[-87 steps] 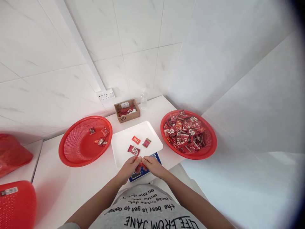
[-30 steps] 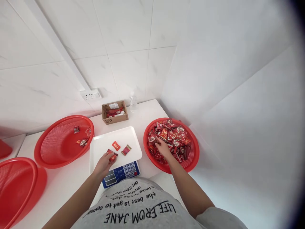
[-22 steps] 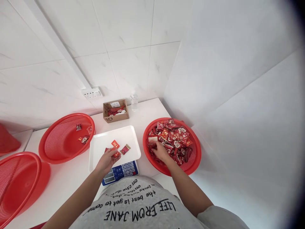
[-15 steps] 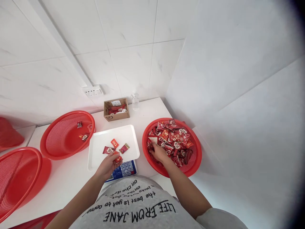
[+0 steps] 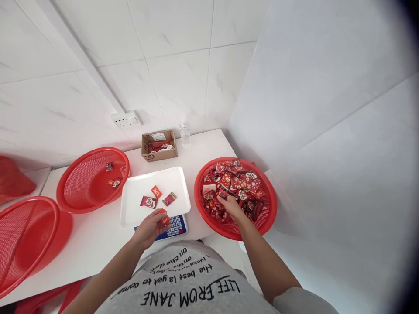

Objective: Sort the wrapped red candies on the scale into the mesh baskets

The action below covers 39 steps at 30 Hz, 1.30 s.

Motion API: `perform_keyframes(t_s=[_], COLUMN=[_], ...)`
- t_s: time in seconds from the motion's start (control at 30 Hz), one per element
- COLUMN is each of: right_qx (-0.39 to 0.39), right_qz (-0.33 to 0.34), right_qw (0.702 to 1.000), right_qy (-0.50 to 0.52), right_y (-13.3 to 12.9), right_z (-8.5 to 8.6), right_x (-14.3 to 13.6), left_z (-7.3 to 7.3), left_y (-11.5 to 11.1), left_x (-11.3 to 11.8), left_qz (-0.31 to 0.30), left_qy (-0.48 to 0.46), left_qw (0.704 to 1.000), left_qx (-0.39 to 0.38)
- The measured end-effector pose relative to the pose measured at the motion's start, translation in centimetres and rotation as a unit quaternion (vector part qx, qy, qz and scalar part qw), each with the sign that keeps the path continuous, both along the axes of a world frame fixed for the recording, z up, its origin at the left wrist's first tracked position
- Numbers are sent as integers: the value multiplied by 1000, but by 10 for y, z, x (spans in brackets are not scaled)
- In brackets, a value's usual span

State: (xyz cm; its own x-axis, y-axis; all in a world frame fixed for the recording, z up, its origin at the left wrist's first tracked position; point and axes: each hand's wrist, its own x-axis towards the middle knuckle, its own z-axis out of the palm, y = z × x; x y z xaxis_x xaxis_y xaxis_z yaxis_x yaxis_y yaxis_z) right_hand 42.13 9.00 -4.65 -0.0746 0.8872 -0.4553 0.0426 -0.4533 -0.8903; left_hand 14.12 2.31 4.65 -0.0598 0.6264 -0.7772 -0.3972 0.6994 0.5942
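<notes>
The left hand (image 5: 147, 229) has its fingertips clamped on a small red packet (image 5: 164, 219), held over the near edge of the white tray (image 5: 133, 209) and the blue scale (image 5: 176, 227). Just beyond that grip, three more lie apart from the hand on the tray: a dark red packet (image 5: 149, 201), an orange-red packet (image 5: 156, 192) and a pink packet (image 5: 169, 199).

Off to the right of it, the right hand (image 5: 233, 209) reaches into the full basket (image 5: 199, 201), its fingers at a little dark packet (image 5: 224, 193) on top of the heap; I can't tell whether they have closed on it. Packets lie all around those fingertips.

Farther out from the left grip, past the tray, stand a cardboard box (image 5: 159, 155) with red packets inside and a clear bottle (image 5: 185, 134). To its left are a red basket (image 5: 78, 185) holding a few packets and, nearer the person, another red basket (image 5: 32, 244).
</notes>
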Motion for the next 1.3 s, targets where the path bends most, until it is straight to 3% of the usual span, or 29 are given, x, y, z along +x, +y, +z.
perform_keyframes(t_s=[0.13,0.23,0.37,0.5,0.63,0.73,0.83,0.93,1.13,1.3], right_qx=[-27,14,74,133,211,248,275,288,289,304], right_qz=[-68,-51,18,129,208,265,290,312,315,294], right_qw=[995,995,996,982,948,905,851,818,798,803], right_qy=[74,81,55,-31,-114,-220,-341,-389,-425,-420], right_y=[-10,-16,-24,-30,-34,-37,-40,-43,-40,-17], right_z=[13,29,43,45,48,51,49,41,21,21], right_x=[-11,-28,-62,-107,-151,-174,-187,-197,-217,-227], left_z=[1,-2,-5,-6,-6,-6,-8,-11,-12,-10], left_y=[-5,-9,-15,-22,-31,-39,-44,-47,-44,-36], left_x=[2,1,-10,-32,-61,-84,-105,-120,-133,-140], left_qz=[-62,-93,-122,-126,-110,-95,-80,-74,-77,-84], left_qy=[-10,-7,9,20,25,21,23,20,5,6], left_qw=[998,996,992,991,993,995,996,996,996,995], left_qx=[0,6,12,27,32,37,39,39,50,54])
